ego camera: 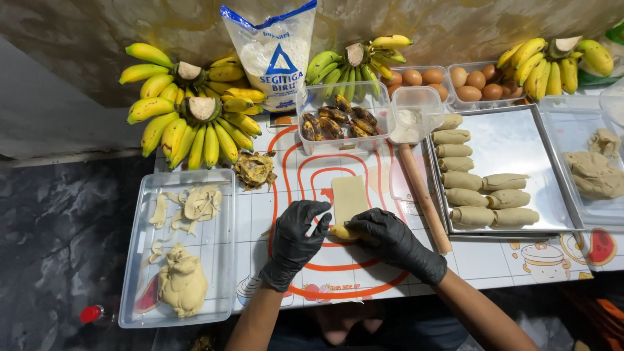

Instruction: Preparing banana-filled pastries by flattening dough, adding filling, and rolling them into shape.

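Both my hands wear black gloves. My right hand [396, 242] grips a small peeled banana piece [342, 232] at the near end of a flat rectangular strip of pale dough [349, 197] lying on the silicone mat [305, 175] with orange lines. My left hand [297, 239] rests beside it on the mat, fingers curled toward the banana, touching the dough's near left corner. A wooden rolling pin [424, 197] lies just right of the dough.
A metal tray [520, 140] on the right holds several rolled dough pieces. A clear tray [214, 260] on the left holds dough scraps and a lump. Behind are banana bunches [188, 120], a flour bag [276, 52], a tub of cooked bananas [338, 120], eggs [478, 81], a flour cup [413, 117].
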